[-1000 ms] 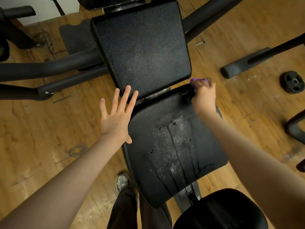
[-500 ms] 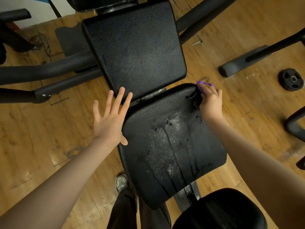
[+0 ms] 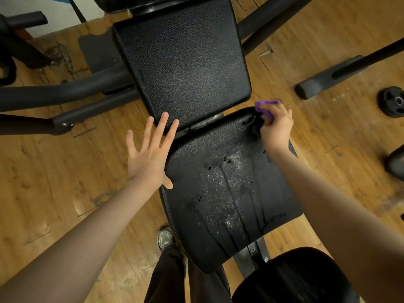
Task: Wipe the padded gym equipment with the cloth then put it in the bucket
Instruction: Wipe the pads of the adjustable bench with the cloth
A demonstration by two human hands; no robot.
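Observation:
A black padded bench fills the middle of the view. Its seat pad (image 3: 229,193) is wet, with droplets and streaks running toward me. The back pad (image 3: 183,62) lies beyond it, dry. My right hand (image 3: 276,130) grips a purple cloth (image 3: 265,107) against the seat pad's far right corner. My left hand (image 3: 150,154) is spread flat with straight fingers at the seat pad's left edge, fingertips reaching the back pad's near edge.
Black frame bars (image 3: 65,95) cross the wooden floor on the left. A padded bar (image 3: 328,77) and a small weight plate (image 3: 393,101) lie at the right. A round black shape (image 3: 295,278) sits at the bottom right. My shoe (image 3: 165,238) is below the seat.
My right hand with the cloth has shifted slightly along the seat pad's far right corner. My left hand stays spread at the pad's left edge.

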